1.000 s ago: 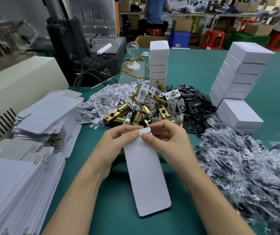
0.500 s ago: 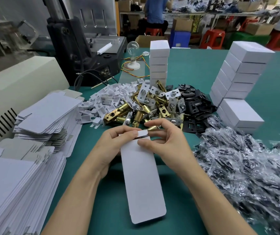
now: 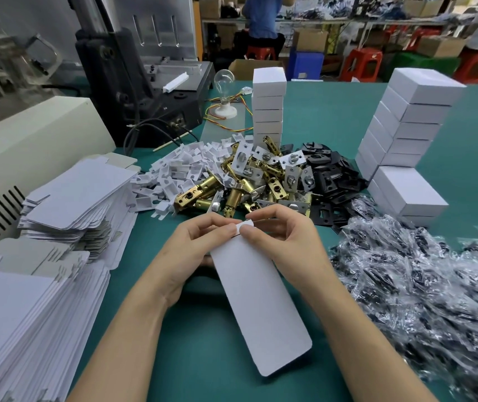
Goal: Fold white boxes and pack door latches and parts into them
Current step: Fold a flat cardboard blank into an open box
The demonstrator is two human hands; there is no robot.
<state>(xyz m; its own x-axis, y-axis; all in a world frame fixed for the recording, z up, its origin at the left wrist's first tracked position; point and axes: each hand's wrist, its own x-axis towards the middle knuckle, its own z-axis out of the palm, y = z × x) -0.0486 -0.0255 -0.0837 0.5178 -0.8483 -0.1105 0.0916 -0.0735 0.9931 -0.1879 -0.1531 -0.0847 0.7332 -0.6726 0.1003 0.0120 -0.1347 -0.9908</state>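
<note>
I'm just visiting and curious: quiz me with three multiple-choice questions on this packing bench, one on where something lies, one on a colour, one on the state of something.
1. Where are the flat box blanks stacked?
A. At the person's left
B. At the person's right
C. On the red stools

2. What colour is the table surface?
A. Red
B. Teal green
C. Yellow

3. What state is the held white box blank in?
A. Fully closed box
B. Torn in two
C. Still mostly flat

Answers: 1 A, the stacks lie beside the left hand. 2 B, teal shows between the piles. 3 C, both hands, with the right hand, pinch only its top flap.
</note>
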